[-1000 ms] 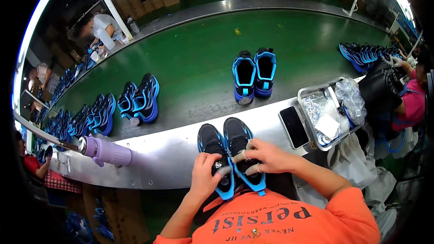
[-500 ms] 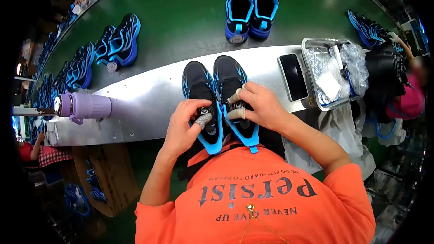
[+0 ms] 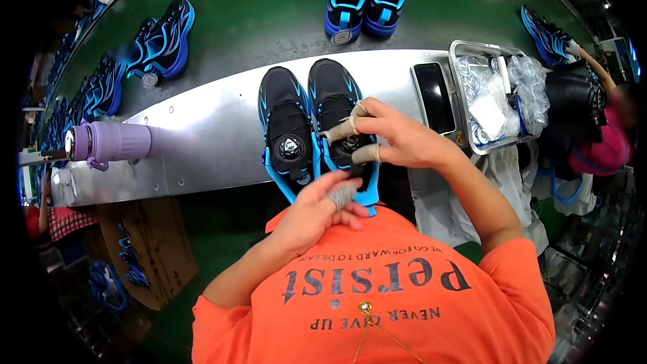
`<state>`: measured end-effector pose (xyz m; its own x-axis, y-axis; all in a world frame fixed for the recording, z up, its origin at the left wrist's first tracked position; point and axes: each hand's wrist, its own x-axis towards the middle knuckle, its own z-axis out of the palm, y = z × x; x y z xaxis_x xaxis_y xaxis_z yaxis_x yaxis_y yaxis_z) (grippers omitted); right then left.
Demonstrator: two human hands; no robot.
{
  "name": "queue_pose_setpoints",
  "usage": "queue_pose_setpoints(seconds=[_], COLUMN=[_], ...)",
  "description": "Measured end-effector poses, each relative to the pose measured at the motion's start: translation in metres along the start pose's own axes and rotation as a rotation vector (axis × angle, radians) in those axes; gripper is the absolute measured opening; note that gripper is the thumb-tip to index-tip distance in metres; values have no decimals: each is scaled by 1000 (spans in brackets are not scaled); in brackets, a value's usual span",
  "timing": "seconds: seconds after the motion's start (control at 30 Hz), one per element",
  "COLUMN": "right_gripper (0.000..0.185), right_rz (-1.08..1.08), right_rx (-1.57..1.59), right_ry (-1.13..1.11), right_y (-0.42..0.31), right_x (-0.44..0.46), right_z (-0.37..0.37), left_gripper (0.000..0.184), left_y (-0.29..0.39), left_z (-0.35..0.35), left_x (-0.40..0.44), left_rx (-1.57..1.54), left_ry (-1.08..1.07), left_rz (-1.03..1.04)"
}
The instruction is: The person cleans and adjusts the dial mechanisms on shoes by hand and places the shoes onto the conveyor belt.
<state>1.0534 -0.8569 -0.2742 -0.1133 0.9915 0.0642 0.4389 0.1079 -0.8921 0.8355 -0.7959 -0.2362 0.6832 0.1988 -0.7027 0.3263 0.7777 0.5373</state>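
Two black and blue sneakers lie side by side, toes away from me: the left sneaker (image 3: 285, 111) and the right sneaker (image 3: 332, 98). A round dial (image 3: 290, 147) shows on the left one's tongue. My right hand (image 3: 397, 136), with pale covers on its fingertips, grips the right sneaker around its dial (image 3: 350, 141). My left hand (image 3: 320, 210) is at that sneaker's heel opening, fingers loosely stretched and apart, a grey wrap on one digit. Whether it touches the collar I cannot tell.
A metal ledge (image 3: 216, 128) borders the green conveyor (image 3: 256, 13), which carries more sneakers (image 3: 367, 0). On the ledge are a purple bottle (image 3: 121, 141), a phone (image 3: 435, 98) and a clear tray (image 3: 465, 141) of plastic-wrapped parts. A co-worker's arm (image 3: 596, 67) is at far right.
My left hand has left the left sneaker and moved right and towards me, to the right sneaker's heel. My right hand stays at the right sneaker's dial. The whole view has shifted slightly.
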Motion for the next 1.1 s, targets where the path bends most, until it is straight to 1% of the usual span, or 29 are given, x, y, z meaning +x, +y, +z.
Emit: queue_pose_setpoints(seconds=[0.03, 0.1, 0.13, 0.17, 0.2, 0.27, 0.3, 0.37, 0.4, 0.43, 0.53, 0.6, 0.67, 0.77, 0.87, 1.0, 1.03, 1.07, 1.1], right_gripper=[36, 33, 32, 29, 26, 27, 35, 35, 35, 35, 31, 22, 20, 27, 27, 33, 33, 32, 32], right_rz=[14, 34, 3, 23, 47, 35, 111, 82, 69, 107, 2, -13, 71, 69, 4, 220, 171, 143, 118], right_rx=[-43, -136, -155, -159, -161, -197, -110, -35, 0, 77, 38, -150, -149, -113, 65, -123, -130, -109, -85], right_ry=[22, 66, 189, 236, 284, 207, 131, 0, -63, -140, -71, 130, 153, 45, -21, 100, 165, 137, 110], right_y=[2, 8, 6, 2, -2, 7, 7, 4, 2, 0, 14, 7, 4, 8, 15, 3, 8, 9, 11], right_x=[0, 4, 5, 7, 7, 5, 5, 8, 9, 7, 7, 4, 1, 3, -1, -7, -10, -10, -10], right_z=[1, 4, 8, 8, 8, 12, 11, -3, -10, -15, -12, 4, 9, -5, -6, 6, 10, 7, 2], left_gripper=[32, 32, 33, 32, 32, 32, 32, 32, 32, 31, 30, 28, 27, 22, 22, 26, 26, 25, 25], left_y=[-3, -12, -14, -13, -18, -25, -24, -20, -21, -22, -28, -31, -31, -24, -26, -33, -31, -30, -30], left_z=[2, 8, 10, 2, -2, -3, -2, 4, 6, 7, 8, 8, 7, 14, 13, 11, 14, 16, 13], left_x=[6, 16, 21, 23, 23, 21, 20, 22, 25, 30, 38, 37, 37, 35, 38, 44, 43, 44, 43], left_rx=[-135, -221, -262, -265, -294, -275, -282, -299, -280, -259, -219, -210, -202, -220, -206, -223, -224, -224, -218], left_ry=[29, -17, -41, -101, -118, -19, -26, -40, -7, 22, 56, 72, 86, 74, 54, 44, 61, 80, 52], left_rz=[-47, 122, 210, 194, 263, 204, 189, 168, 162, 153, 150, 153, 157, 141, 82, 94, 98, 102, 88])
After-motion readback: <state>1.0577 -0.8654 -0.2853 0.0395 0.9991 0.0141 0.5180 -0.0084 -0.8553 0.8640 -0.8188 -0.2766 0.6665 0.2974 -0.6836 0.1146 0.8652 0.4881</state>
